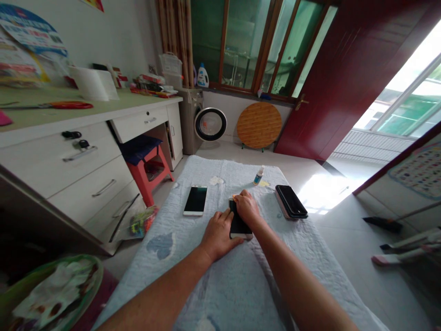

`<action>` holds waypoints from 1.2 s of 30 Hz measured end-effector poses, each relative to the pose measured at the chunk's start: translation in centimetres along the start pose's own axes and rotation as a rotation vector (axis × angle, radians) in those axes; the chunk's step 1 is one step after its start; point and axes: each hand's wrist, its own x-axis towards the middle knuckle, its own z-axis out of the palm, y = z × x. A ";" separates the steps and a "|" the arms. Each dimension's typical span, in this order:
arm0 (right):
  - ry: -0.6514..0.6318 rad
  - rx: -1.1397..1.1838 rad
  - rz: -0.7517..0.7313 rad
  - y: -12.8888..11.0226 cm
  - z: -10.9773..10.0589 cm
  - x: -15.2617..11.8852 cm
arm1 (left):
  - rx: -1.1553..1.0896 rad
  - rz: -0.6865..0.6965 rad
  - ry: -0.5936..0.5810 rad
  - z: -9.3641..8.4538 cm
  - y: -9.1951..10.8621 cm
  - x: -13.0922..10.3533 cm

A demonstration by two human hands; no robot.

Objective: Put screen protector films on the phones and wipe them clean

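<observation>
A smartphone [237, 225] with a dark screen lies face up on the pale blue cloth [165, 280] between my hands. My left hand [217, 233] grips its left side, thumb at the lower edge and fingers along the screen's side. Over the upper part of the screen, my right hand [246, 207] is closed and pressed down. A small orange piece [234, 197], perhaps a wiping cloth, shows at its fingertips; the rest is hidden. A white smartphone [195, 201] lies to the left. Beyond my right hand stands a small spray bottle [259, 175] with a blue label.
Stacked dark phones or cases [291, 202] lie at the covered surface's right side. A white desk [82, 151] and red stool [148, 170] stand left, a filled bin [58, 294] lower left. Behind are an open washing machine door [211, 124], a folded round table [259, 125] and a red door [330, 78].
</observation>
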 end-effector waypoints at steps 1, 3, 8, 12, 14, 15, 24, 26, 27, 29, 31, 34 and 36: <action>-0.005 0.003 -0.021 -0.4 0.1 0.1 | -0.003 -0.002 -0.004 0.0 0.0 0.0; -0.019 0.004 -0.059 -1.1 0.3 0.3 | -0.001 -0.010 -0.010 -0.1 0.0 0.0; -0.020 0.005 -0.105 -1.2 0.3 0.4 | 0.014 -0.033 0.003 0.0 0.2 0.0; -0.012 0.026 -0.070 0.4 -0.2 -0.1 | 0.031 -0.038 0.022 0.2 0.2 -0.2; -0.013 0.026 -0.030 1.4 -0.6 -0.4 | 0.047 -0.036 0.031 0.4 0.1 -0.2; -0.012 0.021 -0.011 1.9 -0.8 -0.6 | 0.054 -0.035 0.035 0.4 0.1 -0.2; -0.022 -0.049 0.063 1.2 -1.0 -0.6 | 0.078 -0.014 0.014 0.3 0.0 0.0; -0.026 -0.056 0.043 0.3 -0.7 -0.2 | 0.075 -0.014 0.009 0.1 0.1 -0.1; -0.028 -0.058 0.027 -0.2 -0.4 -0.1 | 0.072 -0.018 0.006 0.1 0.2 -0.1; -0.039 -0.061 -0.014 -1.0 -0.1 0.3 | 0.065 -0.027 0.005 0.0 0.3 -0.1; -0.053 -0.061 -0.054 -1.6 0.2 0.5 | 0.059 -0.029 0.004 -0.1 0.3 0.0; -0.060 -0.053 -0.087 -1.8 0.1 0.7 | 0.050 -0.023 0.020 -0.1 0.3 0.0; -0.049 -0.047 -0.088 -1.4 -0.1 0.7 | 0.043 -0.020 0.036 0.0 0.2 -0.1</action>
